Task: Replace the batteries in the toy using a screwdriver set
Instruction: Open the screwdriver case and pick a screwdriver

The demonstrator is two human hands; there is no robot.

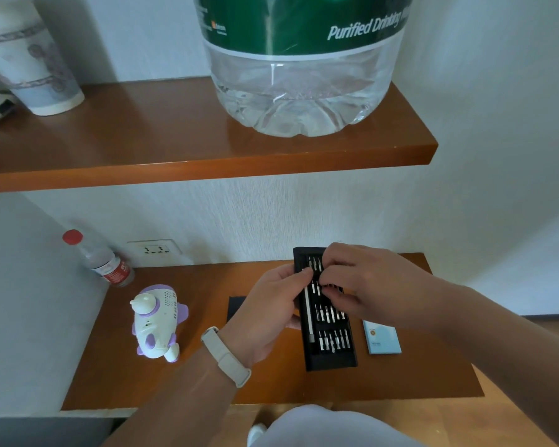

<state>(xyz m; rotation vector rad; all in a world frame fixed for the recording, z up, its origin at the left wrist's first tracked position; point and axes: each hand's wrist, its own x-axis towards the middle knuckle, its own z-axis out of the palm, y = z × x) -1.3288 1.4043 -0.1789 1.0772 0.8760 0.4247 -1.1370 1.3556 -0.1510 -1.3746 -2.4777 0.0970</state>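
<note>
The white and purple toy [155, 324] stands on the lower wooden shelf [271, 385], left of my hands. The black screwdriver set tray [331, 359] lies open to the right, with rows of silver bits and a long silver screwdriver handle [308, 314] along its left side. My left hand [268, 314] grips the tray's left edge, its thumb by the top of the handle. My right hand [365, 282] hovers over the upper rows, fingertips pinched on a bit there. A light blue flat pack [381, 340] lies right of the tray.
The tray's black cover [236, 309] lies partly hidden behind my left hand. A small red-capped bottle [104, 262] leans in the left corner near a wall socket [152, 250]. The upper shelf [207, 153] overhangs, carrying a big water jug [304, 85] and a vase [29, 66].
</note>
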